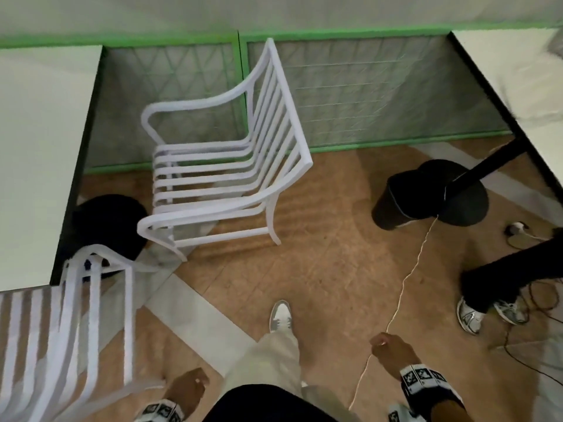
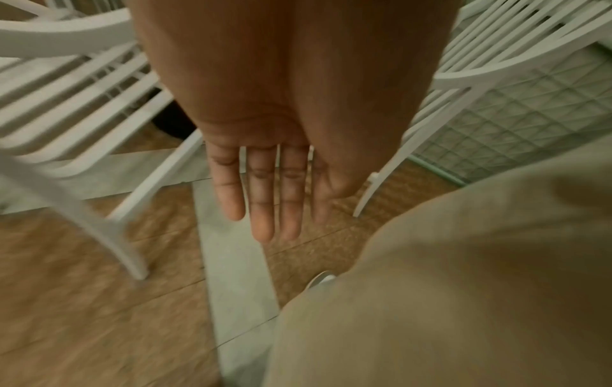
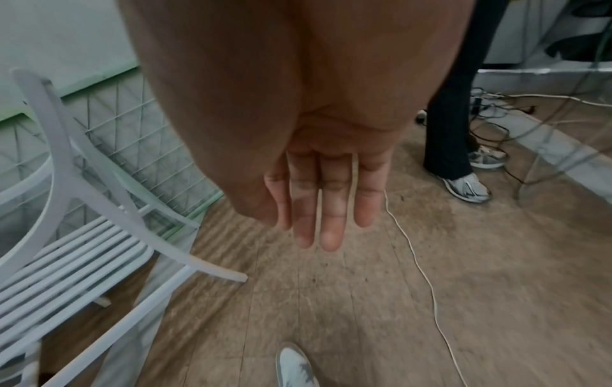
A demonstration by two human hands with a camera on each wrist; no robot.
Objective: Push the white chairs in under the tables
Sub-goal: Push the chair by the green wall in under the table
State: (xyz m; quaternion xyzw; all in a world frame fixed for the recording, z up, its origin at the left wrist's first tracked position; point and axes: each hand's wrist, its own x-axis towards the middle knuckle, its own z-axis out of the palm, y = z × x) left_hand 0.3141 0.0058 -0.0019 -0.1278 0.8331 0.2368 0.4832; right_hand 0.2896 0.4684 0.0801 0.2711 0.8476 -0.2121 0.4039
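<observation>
A white slatted armchair [image 1: 225,166] stands out on the floor ahead of me, its seat facing the white table [image 1: 36,141] at the left, with a gap between them. A second white chair [image 1: 61,330] sits close at my lower left, partly under that table's near corner. My left hand [image 1: 189,388] hangs beside my leg with straight fingers [image 2: 261,204], holding nothing. My right hand [image 1: 387,345] is low on the right, fingers [image 3: 328,217] straight and empty. Both chairs [image 2: 76,110] also show in the left wrist view, and the far chair [image 3: 72,235] in the right wrist view.
Another white table [image 1: 515,86] stands at the right on a black post with a round base [image 1: 432,193]. A thin white cord [image 1: 408,278] runs across the wooden floor. A person's dark trouser legs and trainers [image 1: 475,312] stand at the right among cables. A green-framed mesh fence [image 1: 365,92] lines the back.
</observation>
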